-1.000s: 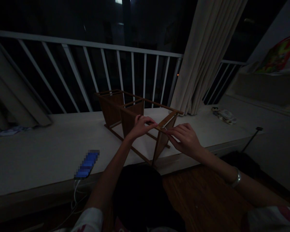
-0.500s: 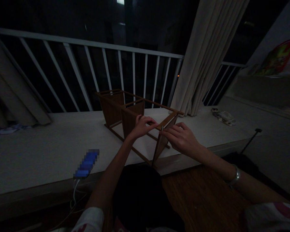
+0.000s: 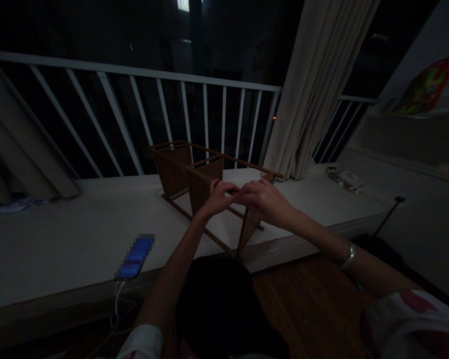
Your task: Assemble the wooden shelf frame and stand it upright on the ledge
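A brown wooden shelf rack (image 3: 205,182) lies on its side on the white window ledge. My left hand (image 3: 220,197) is curled at the rack's upper near rail, its thumb and fingers closed there. Against its fingertips, my right hand (image 3: 264,200) is pinched closed above the rack's near end panel (image 3: 250,227). Whatever sits between the right fingertips is hidden by the hands, and the dim light blurs detail. A silver bracelet (image 3: 348,255) circles my right wrist.
On the ledge (image 3: 78,234), a phone (image 3: 136,257) with a white cable (image 3: 115,304) lies to the left. White railing bars (image 3: 205,124) stand behind the rack, with a curtain (image 3: 310,99) on the right. A crumpled cloth (image 3: 347,180) lies farther right.
My right hand has moved left from the rack's end corner to my left fingertips. The small metal piece seen at its fingertips before is now out of sight. My left hand stays put.
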The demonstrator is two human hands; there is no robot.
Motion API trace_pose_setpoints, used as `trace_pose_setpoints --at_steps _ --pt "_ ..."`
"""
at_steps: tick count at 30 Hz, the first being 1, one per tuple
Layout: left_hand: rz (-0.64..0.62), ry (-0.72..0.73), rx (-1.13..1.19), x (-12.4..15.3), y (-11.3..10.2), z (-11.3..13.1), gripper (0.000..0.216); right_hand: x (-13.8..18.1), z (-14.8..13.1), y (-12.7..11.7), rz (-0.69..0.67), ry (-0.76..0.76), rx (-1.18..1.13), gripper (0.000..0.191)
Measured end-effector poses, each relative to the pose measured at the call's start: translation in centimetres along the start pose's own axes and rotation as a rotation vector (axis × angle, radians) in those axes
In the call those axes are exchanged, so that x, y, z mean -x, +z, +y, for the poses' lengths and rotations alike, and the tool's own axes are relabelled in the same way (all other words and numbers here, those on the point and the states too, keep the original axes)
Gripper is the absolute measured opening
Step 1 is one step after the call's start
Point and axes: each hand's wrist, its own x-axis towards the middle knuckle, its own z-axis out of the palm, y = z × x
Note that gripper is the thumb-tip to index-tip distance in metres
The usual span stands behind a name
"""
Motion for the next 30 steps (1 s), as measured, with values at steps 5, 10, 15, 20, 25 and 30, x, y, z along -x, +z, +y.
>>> trace_pose_setpoints --at_steps 5,10,15,20,25,30 --pt "-0.015 -0.002 -0.051 0.0 0.0 0.0 0.014 -1.1 0.8 0.3 0.003 0.048 -0.148 0.018" --pt "-0.037 -0.033 -0.070 -0.1 0.0 0.0 0.017 -1.7 1.9 1.1 0.047 0.113 -0.328 0.017" --pt "-0.007 -0.030 -0.026 -0.1 0.1 -0.1 0.023 -2.0 2.8 1.9 0.099 0.207 -0.490 0.022" --pt "-0.018 -0.032 -0.010 0.0 0.0 0.0 0.025 -2.4 3.8 3.0 0.101 0.306 -0.542 0.018" --pt "-0.004 -0.021 0.034 0.1 -0.2 0.4 0.023 -2.2 5.1 3.7 0.071 0.433 -0.611 0.019" --pt "-0.015 -0.024 0.046 0.2 -0.4 0.9 0.024 -1.0 6.0 3.9 0.041 0.527 -0.703 0.021"
